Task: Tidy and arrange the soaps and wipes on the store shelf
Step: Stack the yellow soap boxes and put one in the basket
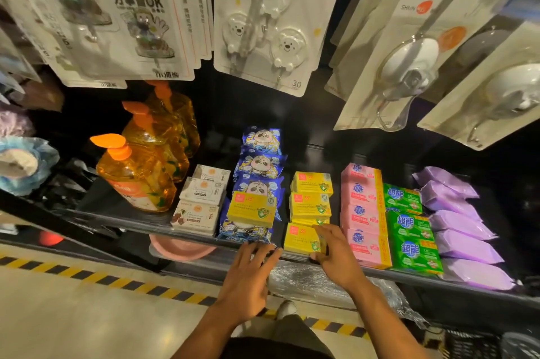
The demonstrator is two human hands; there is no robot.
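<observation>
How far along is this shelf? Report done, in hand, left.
Done: pink soaps, green soaps and purple packs sit in neat rows. In hand: the right hand grips the front yellow box; the left hand is open beside it. Left: a stray yellow box lies on the panda wipes.

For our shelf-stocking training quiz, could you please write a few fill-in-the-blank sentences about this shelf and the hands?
1. The right hand grips the front soap box of the ____ row.
2. A stray yellow box lies on top of the ____ panda packs.
3. The soap boxes between the pink soap boxes and the purple packs are ____.
Missing words: yellow; blue; green.
</observation>
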